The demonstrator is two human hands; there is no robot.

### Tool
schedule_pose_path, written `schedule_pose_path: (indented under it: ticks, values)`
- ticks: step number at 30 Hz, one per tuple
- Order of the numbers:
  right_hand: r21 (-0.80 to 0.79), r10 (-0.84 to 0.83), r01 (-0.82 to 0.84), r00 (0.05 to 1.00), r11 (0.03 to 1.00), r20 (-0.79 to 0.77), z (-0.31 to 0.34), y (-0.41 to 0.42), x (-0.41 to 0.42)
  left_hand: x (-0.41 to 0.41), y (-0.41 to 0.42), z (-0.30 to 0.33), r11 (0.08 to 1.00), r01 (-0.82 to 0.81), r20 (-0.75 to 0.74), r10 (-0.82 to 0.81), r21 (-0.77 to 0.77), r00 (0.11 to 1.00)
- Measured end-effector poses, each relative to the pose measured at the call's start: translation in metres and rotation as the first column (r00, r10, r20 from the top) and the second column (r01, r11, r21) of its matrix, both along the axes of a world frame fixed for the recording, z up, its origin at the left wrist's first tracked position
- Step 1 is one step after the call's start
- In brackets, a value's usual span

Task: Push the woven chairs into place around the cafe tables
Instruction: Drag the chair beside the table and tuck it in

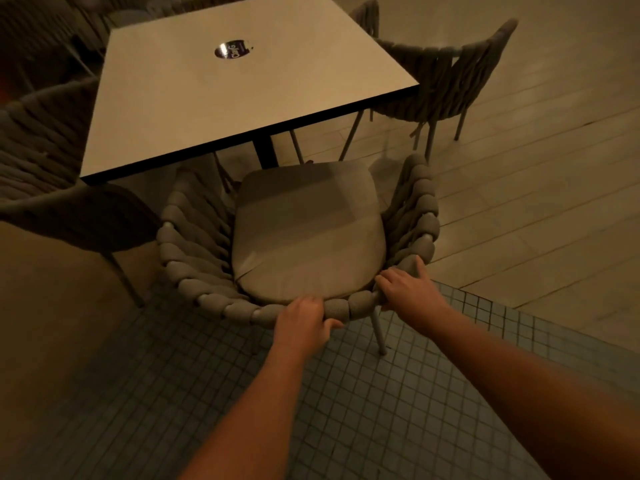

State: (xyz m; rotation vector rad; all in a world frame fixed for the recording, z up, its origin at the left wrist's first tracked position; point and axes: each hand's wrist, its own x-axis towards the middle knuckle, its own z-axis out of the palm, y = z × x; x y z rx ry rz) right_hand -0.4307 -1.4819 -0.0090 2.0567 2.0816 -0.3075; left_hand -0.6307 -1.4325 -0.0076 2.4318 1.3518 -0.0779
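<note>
A grey woven chair with a tan seat cushion stands in front of me, its front reaching the near edge of a square white cafe table. My left hand grips the thick braided back rim at its middle. My right hand holds the same rim further right, fingers curled over the top. The chair's front legs are hidden by the seat; one rear leg shows between my forearms.
A second woven chair stands at the table's right side, another at the left, and a third peeks out behind the far corner. A dark round sticker lies on the tabletop. Small grey tiles are underfoot; pale planks lie to the right.
</note>
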Motion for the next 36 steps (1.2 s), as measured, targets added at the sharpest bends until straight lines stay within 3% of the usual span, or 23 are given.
schedule_pose_path:
  ticks: [7, 17, 36]
  values:
    - [0.03, 0.103, -0.106, 0.991, 0.994, 0.079, -0.005, 0.001, 0.012, 0.006, 0.0, -0.002, 1.0, -0.008, 0.028, 0.007, 0.026, 1.0]
    - [0.03, 0.058, -0.061, 0.993, 0.998, 0.106, -0.003, 0.02, 0.059, 0.059, 0.014, -0.009, 1.0, 0.008, 0.091, -0.011, 0.027, 0.996]
    - [-0.034, 0.048, -0.044, 0.988, 0.998, 0.146, 0.01, 0.045, 0.075, 0.082, 0.033, -0.011, 0.999, 0.017, 0.086, -0.021, 0.042, 0.996]
